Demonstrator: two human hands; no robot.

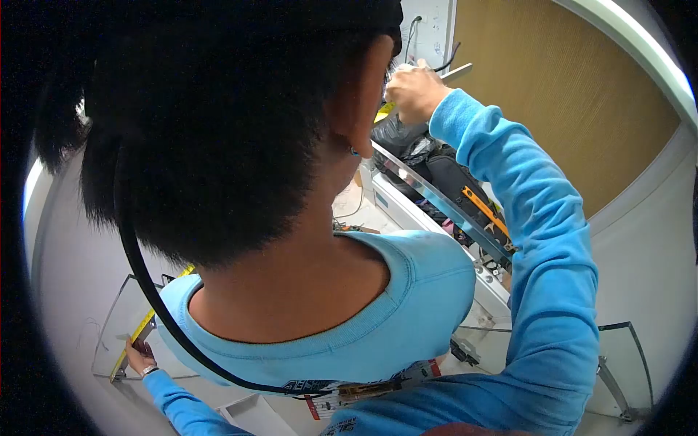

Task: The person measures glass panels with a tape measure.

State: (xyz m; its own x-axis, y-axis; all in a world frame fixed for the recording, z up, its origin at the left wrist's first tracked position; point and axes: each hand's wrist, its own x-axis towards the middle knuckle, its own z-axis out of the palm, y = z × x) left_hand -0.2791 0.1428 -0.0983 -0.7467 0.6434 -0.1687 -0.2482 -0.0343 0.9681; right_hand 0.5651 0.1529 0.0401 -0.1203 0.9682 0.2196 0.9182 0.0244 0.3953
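Note:
A yellow tape measure blade (142, 326) slants across the lower left and passes behind the head of a person in front of me. My left hand (140, 357), with a band at the wrist, holds the blade near its lower end, beside a clear panel (116, 320). High at the upper right, my right hand (419, 92) is closed in a fist. Yellow tape shows just under its fingers; the tape's case is hidden. Blue sleeves cover both arms. The middle stretch of the tape is hidden by the head.
A person's head (218, 145) and light-blue shirt (429, 280) fill the centre. Beyond lie black bags (400, 134), an orange-handled tool (483, 207) and a long clear-edged rail (443, 203). A brown panel (560, 87) stands at right. Another glass panel (629, 363) is at lower right.

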